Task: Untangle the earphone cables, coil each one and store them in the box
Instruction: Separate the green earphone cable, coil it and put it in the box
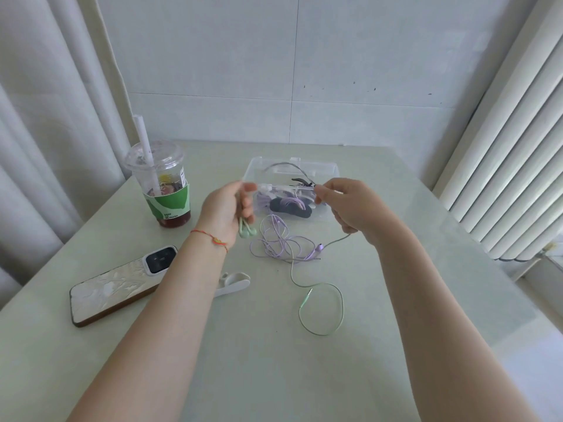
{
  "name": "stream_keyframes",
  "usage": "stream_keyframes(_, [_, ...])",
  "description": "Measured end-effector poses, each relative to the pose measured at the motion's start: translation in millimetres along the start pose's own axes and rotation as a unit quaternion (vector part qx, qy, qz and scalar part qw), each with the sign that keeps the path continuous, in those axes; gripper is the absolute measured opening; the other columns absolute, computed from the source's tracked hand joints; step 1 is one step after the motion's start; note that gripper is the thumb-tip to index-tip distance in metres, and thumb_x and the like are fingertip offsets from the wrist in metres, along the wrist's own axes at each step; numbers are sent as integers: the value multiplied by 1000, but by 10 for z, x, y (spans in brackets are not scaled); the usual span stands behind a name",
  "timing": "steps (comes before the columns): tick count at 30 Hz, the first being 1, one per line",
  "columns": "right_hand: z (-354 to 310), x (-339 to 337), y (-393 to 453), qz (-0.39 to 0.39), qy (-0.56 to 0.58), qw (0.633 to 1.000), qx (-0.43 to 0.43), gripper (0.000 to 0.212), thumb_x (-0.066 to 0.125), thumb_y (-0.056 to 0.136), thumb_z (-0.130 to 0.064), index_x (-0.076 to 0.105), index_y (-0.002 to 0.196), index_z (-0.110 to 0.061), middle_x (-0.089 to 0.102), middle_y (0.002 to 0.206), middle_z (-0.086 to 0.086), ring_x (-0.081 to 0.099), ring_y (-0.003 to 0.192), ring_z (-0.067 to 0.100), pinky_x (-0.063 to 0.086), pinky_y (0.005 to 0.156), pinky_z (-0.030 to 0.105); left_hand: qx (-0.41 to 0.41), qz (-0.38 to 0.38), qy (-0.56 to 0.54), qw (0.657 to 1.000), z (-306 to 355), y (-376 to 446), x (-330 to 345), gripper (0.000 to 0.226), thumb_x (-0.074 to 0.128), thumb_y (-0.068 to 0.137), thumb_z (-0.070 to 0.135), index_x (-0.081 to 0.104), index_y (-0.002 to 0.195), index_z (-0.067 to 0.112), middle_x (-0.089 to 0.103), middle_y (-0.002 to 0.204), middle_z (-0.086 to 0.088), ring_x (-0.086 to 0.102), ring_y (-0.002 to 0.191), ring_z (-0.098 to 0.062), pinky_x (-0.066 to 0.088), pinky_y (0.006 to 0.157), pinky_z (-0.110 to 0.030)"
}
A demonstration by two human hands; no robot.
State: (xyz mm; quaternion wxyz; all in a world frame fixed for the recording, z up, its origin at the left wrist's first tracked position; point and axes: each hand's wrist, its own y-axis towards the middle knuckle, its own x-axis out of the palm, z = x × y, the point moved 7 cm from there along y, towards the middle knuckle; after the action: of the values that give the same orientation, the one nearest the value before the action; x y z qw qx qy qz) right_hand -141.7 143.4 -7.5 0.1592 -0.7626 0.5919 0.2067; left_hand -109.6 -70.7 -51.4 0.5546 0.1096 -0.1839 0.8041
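A clear plastic box (329,171) stands open at the table's middle, with purple cable and a dark item inside. In front of it lies a loose purple earphone cable (278,242) with its plug to the right. My left hand (227,208) is shut on the green earphone cable, and the two green earbuds (246,231) dangle under it. My right hand (347,204) pinches the same green cable, stretched between both hands above the box. The rest of the green cable (322,312) trails down to a loop on the table, ending in its plug.
A plastic iced-drink cup (166,190) with a straw stands at the left. A phone (122,284) in a white case lies face down near my left forearm, with a white clip-like object (234,283) beside it. A radiator (502,166) runs along the right.
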Motion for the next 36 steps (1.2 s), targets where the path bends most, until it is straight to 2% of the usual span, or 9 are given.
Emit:
stream_keyframes(5, [96,-66,18,-14,-94,994,48,28,53,95,-29,63,80,-8,37,57,5,30,46,20,27,45,22,-14,-59,216,974,-69,-71,148,27,41,94,18,58,74,10,23,43,6,16,32,-8,15,42,-21])
stream_keyframes(10, [233,-473,56,145,-257,954,59,30,52,96,-25,67,97,1,60,83,12,54,75,31,34,56,28,13,9,332,943,-19,-50,11,27,45,89,18,63,71,9,38,40,4,26,31,-11,20,40,-19])
stream_keyframes(13, [124,-494,36,155,-176,972,7,26,55,95,-30,67,89,-9,57,75,3,51,65,25,36,59,28,19,5,412,911,-71,-22,-5,22,50,85,23,66,76,11,57,59,-7,46,45,-21,40,50,-27])
stream_keyframes(17, [28,-204,-13,24,35,999,28,26,53,97,-28,60,80,-9,34,51,1,28,41,17,26,41,20,143,66,512,844,53,-43,64,13,57,83,33,64,90,26,59,92,-4,54,84,-25,47,80,-36])
stream_keyframes(19, [-10,-59,-49,-30,167,984,53,19,48,99,-19,57,87,-7,26,51,-1,20,44,15,19,41,20,210,77,431,874,184,-156,173,8,58,84,25,65,83,22,65,88,-2,59,85,-22,46,78,-31])
stream_keyframes(22, [-96,89,-81,-76,293,951,65,22,37,95,-2,59,99,0,21,59,1,14,57,18,18,43,24,109,-137,261,950,28,-340,582,18,61,76,23,71,90,19,71,85,-5,66,82,-16,50,81,-34])
stream_keyframes(26, [-73,104,-65,-64,241,967,56,37,29,88,11,60,107,4,38,60,6,31,46,15,30,40,22,-10,-363,239,901,-370,-664,985,32,56,87,11,57,118,0,68,95,-22,65,90,-32,52,87,-31])
stream_keyframes(31, [-2,-36,-31,7,131,990,50,23,39,96,2,59,108,0,62,65,11,48,39,16,47,42,25,-9,-400,372,838,-346,-669,794,24,50,99,17,70,95,5,68,74,-11,63,73,-22,48,74,-23])
stream_keyframes(36, [-182,130,-183,-59,276,958,52,41,40,103,-41,56,88,-6,70,76,17,70,70,29,58,74,38,52,-297,89,949,-9,-524,751,20,54,93,21,72,92,13,72,81,-4,68,77,-16,51,69,-26])
